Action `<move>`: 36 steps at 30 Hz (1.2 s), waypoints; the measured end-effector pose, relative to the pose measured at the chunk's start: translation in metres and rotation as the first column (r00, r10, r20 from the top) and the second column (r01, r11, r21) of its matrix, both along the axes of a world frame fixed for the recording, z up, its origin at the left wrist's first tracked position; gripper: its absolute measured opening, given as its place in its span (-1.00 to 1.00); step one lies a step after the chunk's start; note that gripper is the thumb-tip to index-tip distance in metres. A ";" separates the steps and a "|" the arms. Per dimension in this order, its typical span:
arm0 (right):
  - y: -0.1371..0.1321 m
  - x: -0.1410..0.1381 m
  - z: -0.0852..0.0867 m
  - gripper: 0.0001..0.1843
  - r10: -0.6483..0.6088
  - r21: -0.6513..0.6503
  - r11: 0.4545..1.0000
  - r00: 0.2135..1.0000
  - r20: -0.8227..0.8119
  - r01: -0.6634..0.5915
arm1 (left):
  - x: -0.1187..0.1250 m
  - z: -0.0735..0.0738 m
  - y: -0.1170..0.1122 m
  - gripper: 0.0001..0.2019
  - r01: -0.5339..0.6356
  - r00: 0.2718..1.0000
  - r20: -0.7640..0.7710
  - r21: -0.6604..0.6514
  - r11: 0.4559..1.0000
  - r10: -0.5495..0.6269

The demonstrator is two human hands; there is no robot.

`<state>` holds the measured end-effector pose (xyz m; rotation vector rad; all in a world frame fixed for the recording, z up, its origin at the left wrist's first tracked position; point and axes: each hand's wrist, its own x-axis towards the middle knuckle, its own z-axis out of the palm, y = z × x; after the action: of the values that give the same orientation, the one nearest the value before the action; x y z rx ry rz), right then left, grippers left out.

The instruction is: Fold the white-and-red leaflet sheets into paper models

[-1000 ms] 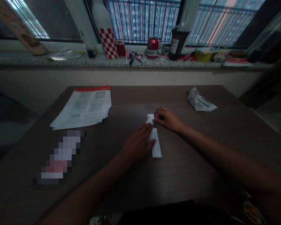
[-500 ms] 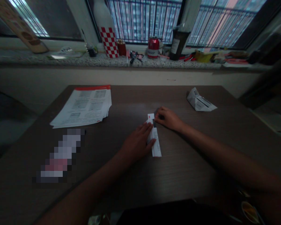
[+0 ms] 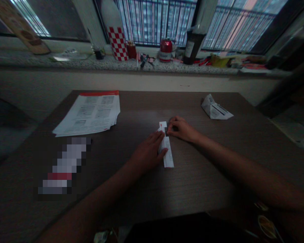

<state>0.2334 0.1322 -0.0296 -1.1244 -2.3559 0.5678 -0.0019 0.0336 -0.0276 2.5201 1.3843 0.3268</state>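
Note:
A narrow, folded strip of printed white paper (image 3: 169, 157) lies lengthwise on the dark table, with a small red mark near its far end. My left hand (image 3: 149, 147) rests flat across its left side, fingers stretched out and thumb on the paper. At the right edge, near the far end, the fingertips of my right hand (image 3: 178, 127) are closed in a pinch on the paper. A dark notch shows in the strip's edge there, and my fingers partly hide that spot.
Printed sheets with a red header (image 3: 91, 113) lie at the back left. Before them is a pixelated oblong item (image 3: 67, 165). A folded paper shape (image 3: 215, 109) stands at the back right. The windowsill holds a red can (image 3: 165, 50), a checkered white vase (image 3: 118, 44) and a dark cup (image 3: 191, 47).
The view has shifted very slightly. My left hand stays flat on the paper, and my right fingers have barely moved at its edge.

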 end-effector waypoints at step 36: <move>-0.145 0.011 0.014 -0.80 0.100 -0.019 0.995 0.994 0.034 -0.100 | -0.002 -0.012 -0.001 -0.36 0.023 1.000 -0.016 0.081 0.996 -0.022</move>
<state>0.2444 -0.0124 -0.0156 -1.0364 -2.4526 0.6094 -0.0043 0.0327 -0.0391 2.6067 1.3735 0.3685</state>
